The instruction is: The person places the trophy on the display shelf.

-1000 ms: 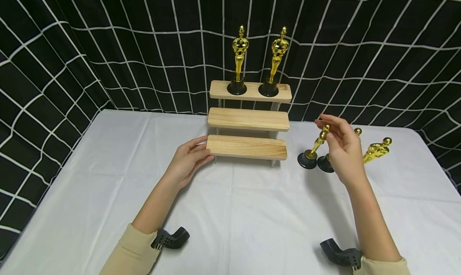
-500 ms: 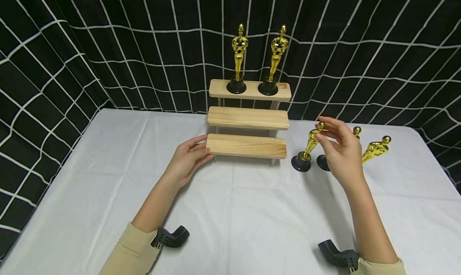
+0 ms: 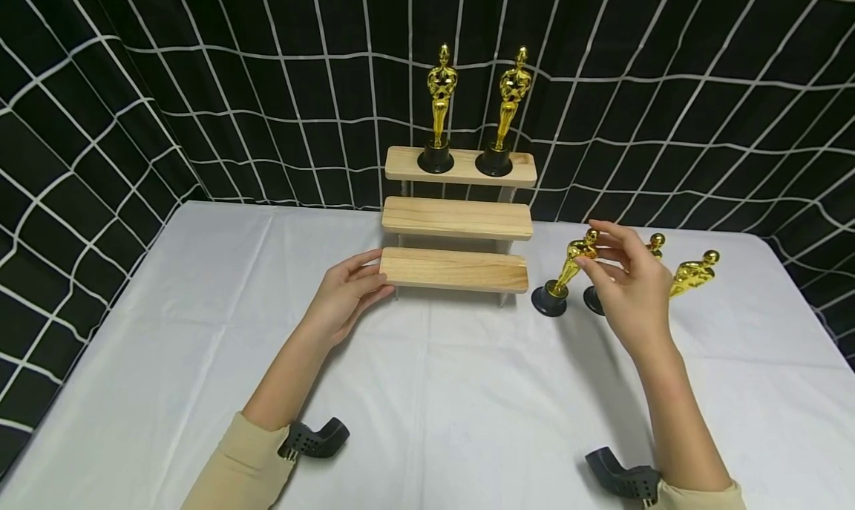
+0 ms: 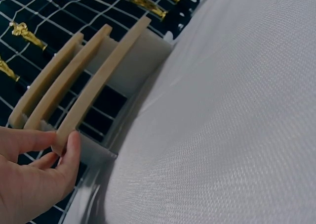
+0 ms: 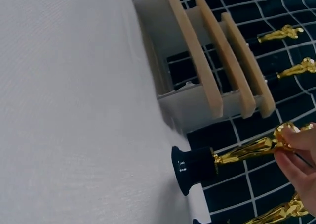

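right hand (image 3: 628, 283): pinching the head of a small gold trophy (image 3: 568, 269) with fingertips, tilting it, round black base (image 5: 190, 168) sitting at or just above the bench (image 3: 467, 406), can't tell if touching
gold trophy: shiny metallic-looking figure, slim, hovering just right of the stepped shelf (image 3: 457, 220), near its lowest step
left hand (image 3: 347, 295): resting against the left end of the lowest step (image 4: 96, 83), thumb and fingers lightly pinching the plank's end
stepped shelf: three plain pale wood planks, visible grain, rising like stairs on whitish side supports
top step: carrying two more upright gold trophies (image 3: 470, 109) on black bases, side by side
behind the right hand: two other gold figures (image 3: 695, 272), partly hidden by the fingers, one leaning over
bench: wearing a smooth white cloth, slightly creased
backdrop (image 3: 167, 87): hanging black fabric with a white grid, wrinkling along the sides
sleeves (image 3: 247, 465): beige, showing black wrist mounts
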Action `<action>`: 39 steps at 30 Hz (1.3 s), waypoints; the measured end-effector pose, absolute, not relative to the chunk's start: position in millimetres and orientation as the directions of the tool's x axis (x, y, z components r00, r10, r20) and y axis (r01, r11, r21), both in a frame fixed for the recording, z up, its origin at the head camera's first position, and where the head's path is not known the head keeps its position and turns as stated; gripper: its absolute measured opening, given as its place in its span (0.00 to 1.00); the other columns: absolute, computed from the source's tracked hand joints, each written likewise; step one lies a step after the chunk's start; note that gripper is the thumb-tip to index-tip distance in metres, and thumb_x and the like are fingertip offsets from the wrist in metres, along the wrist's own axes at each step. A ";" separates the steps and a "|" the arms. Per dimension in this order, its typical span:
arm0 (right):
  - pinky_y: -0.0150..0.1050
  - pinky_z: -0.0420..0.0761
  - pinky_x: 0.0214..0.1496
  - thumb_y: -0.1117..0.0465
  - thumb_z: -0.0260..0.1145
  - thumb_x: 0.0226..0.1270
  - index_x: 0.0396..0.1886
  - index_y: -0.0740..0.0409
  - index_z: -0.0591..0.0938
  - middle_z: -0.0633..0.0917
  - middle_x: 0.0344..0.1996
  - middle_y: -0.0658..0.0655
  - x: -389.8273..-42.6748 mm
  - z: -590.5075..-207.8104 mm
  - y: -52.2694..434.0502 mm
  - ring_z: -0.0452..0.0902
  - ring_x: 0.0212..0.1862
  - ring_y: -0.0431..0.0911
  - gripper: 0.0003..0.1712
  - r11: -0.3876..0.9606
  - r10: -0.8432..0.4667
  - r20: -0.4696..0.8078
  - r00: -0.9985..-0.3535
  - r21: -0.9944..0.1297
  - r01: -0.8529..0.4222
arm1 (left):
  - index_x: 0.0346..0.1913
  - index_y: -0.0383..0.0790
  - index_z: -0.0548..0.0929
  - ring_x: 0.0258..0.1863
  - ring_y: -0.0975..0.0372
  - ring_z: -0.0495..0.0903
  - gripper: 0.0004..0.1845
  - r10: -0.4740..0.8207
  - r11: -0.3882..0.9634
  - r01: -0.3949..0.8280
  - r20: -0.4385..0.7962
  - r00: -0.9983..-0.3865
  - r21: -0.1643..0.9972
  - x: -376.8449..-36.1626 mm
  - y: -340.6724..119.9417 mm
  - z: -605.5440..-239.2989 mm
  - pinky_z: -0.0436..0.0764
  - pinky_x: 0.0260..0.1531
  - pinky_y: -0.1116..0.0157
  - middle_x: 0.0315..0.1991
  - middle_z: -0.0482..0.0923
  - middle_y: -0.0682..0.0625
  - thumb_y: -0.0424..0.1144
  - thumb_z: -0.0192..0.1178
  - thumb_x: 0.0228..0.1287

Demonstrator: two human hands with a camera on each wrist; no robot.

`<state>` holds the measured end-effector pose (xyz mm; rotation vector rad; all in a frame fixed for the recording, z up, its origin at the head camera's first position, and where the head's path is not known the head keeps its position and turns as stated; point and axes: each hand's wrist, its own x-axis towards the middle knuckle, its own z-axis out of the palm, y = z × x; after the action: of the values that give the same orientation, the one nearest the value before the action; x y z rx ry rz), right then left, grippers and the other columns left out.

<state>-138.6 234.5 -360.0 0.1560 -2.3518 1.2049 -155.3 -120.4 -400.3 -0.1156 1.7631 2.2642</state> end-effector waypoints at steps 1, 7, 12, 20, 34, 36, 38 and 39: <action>0.12 0.80 0.52 0.79 0.73 0.64 0.66 0.65 0.81 0.86 0.53 0.65 -139.0 -360.4 234.5 0.76 0.48 0.22 0.31 0.601 0.117 0.474 -0.872 -0.733 -0.318 | 0.79 0.28 0.63 0.50 0.61 0.85 0.30 0.162 -0.223 -0.258 -0.225 -0.961 0.940 -155.2 -120.6 -400.4 0.88 0.58 0.70 0.71 0.69 0.28 0.21 0.51 0.78; 0.14 0.82 0.52 0.80 0.73 0.63 0.65 0.65 0.82 0.84 0.49 0.49 -138.7 -357.6 233.8 0.79 0.48 0.24 0.29 0.581 0.129 0.495 -0.859 -0.740 -0.339 | 0.80 0.29 0.63 0.48 0.63 0.85 0.30 0.161 -0.227 -0.263 -0.230 -0.960 0.938 -154.8 -121.5 -400.5 0.88 0.57 0.70 0.71 0.70 0.29 0.21 0.51 0.78; 0.14 0.82 0.52 0.80 0.73 0.63 0.65 0.63 0.83 0.81 0.47 0.41 -137.5 -354.4 232.9 0.79 0.48 0.25 0.30 0.574 0.137 0.499 -0.856 -0.744 -0.342 | 0.80 0.29 0.63 0.48 0.63 0.85 0.30 0.159 -0.225 -0.269 -0.237 -0.958 0.937 -153.9 -122.5 -399.5 0.88 0.57 0.70 0.72 0.70 0.29 0.21 0.51 0.78; 0.14 0.82 0.52 0.80 0.74 0.62 0.64 0.64 0.84 0.82 0.47 0.36 -132.7 -345.7 226.8 0.81 0.49 0.26 0.30 0.564 0.135 0.515 -0.847 -0.743 -0.361 | 0.80 0.29 0.62 0.48 0.63 0.85 0.30 0.158 -0.223 -0.272 -0.241 -0.958 0.936 -153.4 -123.9 -400.1 0.88 0.58 0.71 0.71 0.69 0.30 0.21 0.51 0.78; 0.15 0.83 0.53 0.81 0.75 0.59 0.62 0.68 0.83 0.82 0.45 0.31 -120.2 -326.0 216.3 0.82 0.48 0.27 0.30 0.552 0.150 0.530 -0.834 -0.745 -0.374 | 0.80 0.30 0.62 0.49 0.63 0.85 0.30 0.155 -0.210 -0.274 -0.245 -0.957 0.938 -152.3 -126.0 -401.8 0.87 0.58 0.70 0.72 0.69 0.30 0.21 0.51 0.79; 0.16 0.84 0.53 0.82 0.75 0.59 0.62 0.68 0.83 0.82 0.45 0.31 -118.5 -323.7 215.3 0.82 0.47 0.28 0.30 0.543 0.152 0.531 -0.834 -0.749 -0.379 | 0.80 0.30 0.62 0.49 0.63 0.85 0.30 0.154 -0.211 -0.275 -0.246 -0.957 0.938 -151.9 -126.1 -401.2 0.87 0.58 0.70 0.72 0.69 0.30 0.21 0.51 0.79; 0.16 0.84 0.53 0.82 0.75 0.59 0.63 0.67 0.83 0.83 0.46 0.31 -116.6 -321.1 214.4 0.83 0.47 0.29 0.30 0.540 0.152 0.534 -0.832 -0.750 -0.382 | 0.80 0.30 0.62 0.49 0.62 0.85 0.30 0.154 -0.212 -0.276 -0.247 -0.957 0.938 -151.7 -126.1 -400.8 0.87 0.58 0.70 0.72 0.69 0.30 0.21 0.51 0.79; 0.17 0.84 0.53 0.82 0.75 0.59 0.63 0.67 0.83 0.83 0.46 0.31 -115.7 -319.8 213.8 0.83 0.47 0.29 0.30 0.540 0.152 0.535 -0.831 -0.749 -0.384 | 0.80 0.30 0.62 0.49 0.62 0.85 0.30 0.154 -0.212 -0.275 -0.246 -0.957 0.938 -151.7 -126.1 -400.9 0.87 0.58 0.70 0.72 0.69 0.30 0.21 0.51 0.79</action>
<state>-115.7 213.8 -319.8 0.1864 -2.2253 1.2706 -151.7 -126.1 -400.9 -0.1432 1.7710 2.2466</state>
